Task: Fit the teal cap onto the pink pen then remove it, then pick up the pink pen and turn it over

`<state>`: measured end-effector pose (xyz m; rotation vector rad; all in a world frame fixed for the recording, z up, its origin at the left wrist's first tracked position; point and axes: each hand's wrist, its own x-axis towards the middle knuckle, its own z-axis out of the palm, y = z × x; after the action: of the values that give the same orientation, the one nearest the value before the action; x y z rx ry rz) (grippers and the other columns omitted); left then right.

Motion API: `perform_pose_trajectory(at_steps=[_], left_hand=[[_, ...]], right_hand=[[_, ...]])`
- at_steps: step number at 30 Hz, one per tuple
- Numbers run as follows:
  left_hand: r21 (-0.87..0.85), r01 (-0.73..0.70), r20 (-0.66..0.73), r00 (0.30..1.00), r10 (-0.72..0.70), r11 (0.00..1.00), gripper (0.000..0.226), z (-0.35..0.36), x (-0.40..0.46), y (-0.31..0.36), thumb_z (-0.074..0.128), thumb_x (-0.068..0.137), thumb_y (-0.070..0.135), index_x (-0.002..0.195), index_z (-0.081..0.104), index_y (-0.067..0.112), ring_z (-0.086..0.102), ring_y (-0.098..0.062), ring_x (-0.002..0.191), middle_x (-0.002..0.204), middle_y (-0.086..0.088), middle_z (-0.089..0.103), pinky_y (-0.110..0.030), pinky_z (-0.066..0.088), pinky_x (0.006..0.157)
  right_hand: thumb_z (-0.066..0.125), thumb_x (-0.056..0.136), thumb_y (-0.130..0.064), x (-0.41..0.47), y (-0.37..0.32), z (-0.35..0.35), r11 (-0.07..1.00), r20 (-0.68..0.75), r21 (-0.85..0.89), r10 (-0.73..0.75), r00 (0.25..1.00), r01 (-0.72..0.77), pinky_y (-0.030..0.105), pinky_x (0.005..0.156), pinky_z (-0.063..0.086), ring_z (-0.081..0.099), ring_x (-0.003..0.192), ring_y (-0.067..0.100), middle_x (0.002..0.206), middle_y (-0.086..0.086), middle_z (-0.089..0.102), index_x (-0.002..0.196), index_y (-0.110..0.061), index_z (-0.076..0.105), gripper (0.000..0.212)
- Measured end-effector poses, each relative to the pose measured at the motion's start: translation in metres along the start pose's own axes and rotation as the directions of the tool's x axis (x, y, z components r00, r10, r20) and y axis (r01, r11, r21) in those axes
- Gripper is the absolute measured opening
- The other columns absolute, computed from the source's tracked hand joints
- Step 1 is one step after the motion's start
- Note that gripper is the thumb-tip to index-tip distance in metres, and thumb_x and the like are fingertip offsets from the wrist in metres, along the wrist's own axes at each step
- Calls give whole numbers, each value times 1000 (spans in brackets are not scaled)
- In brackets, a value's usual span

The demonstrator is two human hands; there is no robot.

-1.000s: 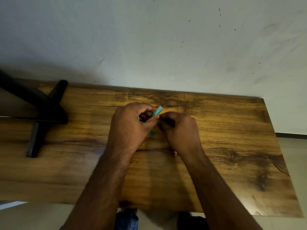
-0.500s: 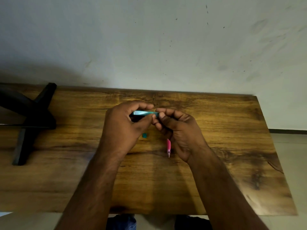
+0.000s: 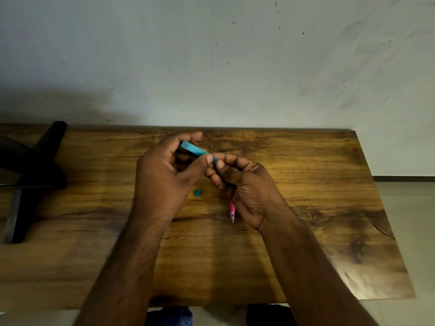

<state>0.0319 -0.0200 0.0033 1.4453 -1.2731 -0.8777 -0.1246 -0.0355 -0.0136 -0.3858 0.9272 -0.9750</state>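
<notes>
Pinched the teal pen barrel (image 3: 198, 151) from both ends, pretty much. Left hand (image 3: 164, 177) curled round the far end, thumb pressed on top near the middle; right hand (image 3: 244, 184) nipped the near end between thumb and forefinger. Also kept a pink pen part (image 3: 232, 211) tucked under the right hand's lower fingers, clear tip poking down toward the table (image 3: 317, 208). So neither hand open at all, both closed tight on stuff.

Progress-wise, looked like about halfway through taking it apart or putting it back together, couldn't tell which. Small teal cap piece (image 3: 197, 192) already off, lying on the wood just below and between the hands. Barrel held above the table, tilted, not touching it. Couldn't see whether anything sat inside the barrel.
</notes>
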Motion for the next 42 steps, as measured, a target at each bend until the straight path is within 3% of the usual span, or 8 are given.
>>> perform_pose_trajectory(at_steps=[5, 10, 19, 24, 28, 35, 40, 42], left_hand=[[-52, 30, -36, 999, -32, 998, 41, -1, 2, -2, 84, 87, 13, 124, 71, 24, 77, -5, 91, 99, 7, 80, -19, 61, 75], [-123, 67, -112, 990, -81, 990, 42, -4, 5, -7, 83, 88, 13, 125, 70, 27, 79, -12, 88, 97, 4, 80, -27, 64, 75], [-220, 200, -180, 954, -241, 955, 26, 0, 9, -31, 84, 87, 13, 107, 71, 24, 79, -18, 75, 87, -4, 81, -24, 60, 64], [93, 243, -121, 965, -232, 965, 17, 6, 6, -41, 87, 82, 26, 89, 73, 31, 75, -6, 84, 88, 9, 78, -29, 62, 75], [314, 256, -92, 967, -239, 914, 19, 11, 4, -42, 89, 78, 33, 93, 77, 31, 66, -20, 107, 107, 6, 71, -48, 59, 90], [589, 236, -109, 971, -213, 773, 25, 18, 2, -38, 90, 73, 41, 95, 80, 35, 48, -24, 120, 109, 10, 54, -51, 47, 97], [621, 233, -113, 971, -209, 748, 30, 21, 3, -37, 90, 74, 40, 101, 78, 35, 51, -24, 121, 112, 8, 56, -52, 47, 100], [513, 258, -109, 965, -237, 819, 29, 19, 5, -35, 88, 77, 41, 103, 76, 38, 56, -21, 118, 114, 11, 59, -54, 50, 100]], right_hand=[[67, 87, 4, 0, -3, -3, 1000, 0, -17, -24, 1000, 24, 21, 72, 62, 75, 77, 17, 91, 15, 77, 107, 1, 73, 21], [69, 91, 4, 0, -11, -11, 974, -30, -202, -110, 993, 102, 23, 72, 60, 74, 78, 17, 93, 15, 78, 112, 0, 73, 22], [73, 91, 2, 1, -22, -29, 744, -67, -629, -341, 938, 226, 23, 82, 58, 75, 95, 9, 97, -2, 81, 106, -21, 78, 27], [74, 90, -1, 3, -26, -38, 732, -114, -626, -426, 897, 268, 44, 87, 62, 75, 92, 19, 93, 8, 78, 112, -23, 74, 31], [74, 91, -2, 3, -27, -40, 740, -111, -609, -434, 894, 284, 51, 82, 63, 75, 93, 25, 92, 9, 78, 116, -22, 72, 32], [74, 91, -2, 4, -26, -40, 718, -84, -626, -448, 890, 303, 43, 84, 62, 73, 85, 20, 92, 12, 76, 114, -22, 72, 31], [75, 91, -3, 4, -26, -40, 681, -57, -661, -464, 884, 315, 37, 85, 61, 73, 83, 15, 89, 6, 77, 116, -21, 71, 31], [75, 91, -4, 4, -26, -41, 638, -26, -696, -480, 877, 329, 26, 80, 60, 74, 82, 11, 87, 2, 77, 118, -22, 70, 33]])
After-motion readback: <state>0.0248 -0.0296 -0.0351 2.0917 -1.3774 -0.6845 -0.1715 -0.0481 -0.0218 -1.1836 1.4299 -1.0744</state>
